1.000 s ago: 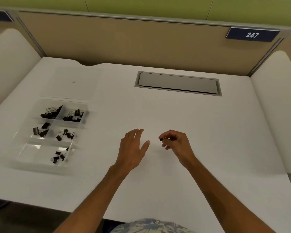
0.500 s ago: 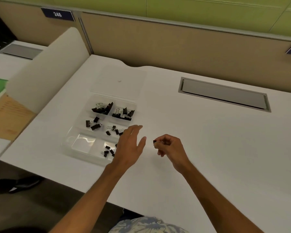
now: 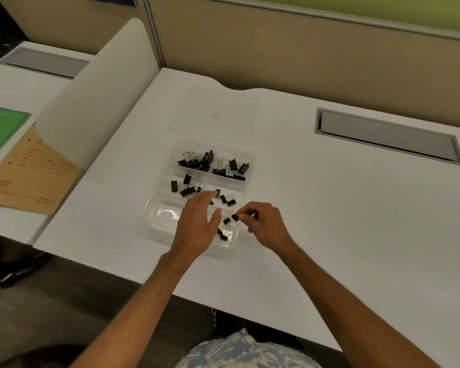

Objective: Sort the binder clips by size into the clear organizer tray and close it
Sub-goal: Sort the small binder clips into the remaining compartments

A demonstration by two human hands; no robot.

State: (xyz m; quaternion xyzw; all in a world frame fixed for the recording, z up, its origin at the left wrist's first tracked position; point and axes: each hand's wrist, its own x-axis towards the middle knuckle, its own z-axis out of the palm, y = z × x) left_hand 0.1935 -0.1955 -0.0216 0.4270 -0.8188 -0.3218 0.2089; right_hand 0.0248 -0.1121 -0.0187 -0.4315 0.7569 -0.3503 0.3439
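- Both hands are now working at the left of the white desk (image 3: 329, 221). A second ago they were hovering over its bare middle, so the carry is looking nearly finished. Wide bare surface is lying to my right for pulling back.
- I am seeing the clear organizer tray (image 3: 165, 219) directly beneath them, with its lid (image 3: 215, 123) lying flat behind it, so the closing is not yet done.
- My left hand (image 3: 197, 227) is hovering flat over the tray's near side, fingers straight, holding nothing.
- My right hand (image 3: 266, 224) is pinching one small binder clip (image 3: 235, 217) between thumb and fingertips.
- That clip is hanging over the near-right compartment (image 3: 223, 244), just inside the tray's right wall, so I am judging the margin for the drop to be slim on that side.
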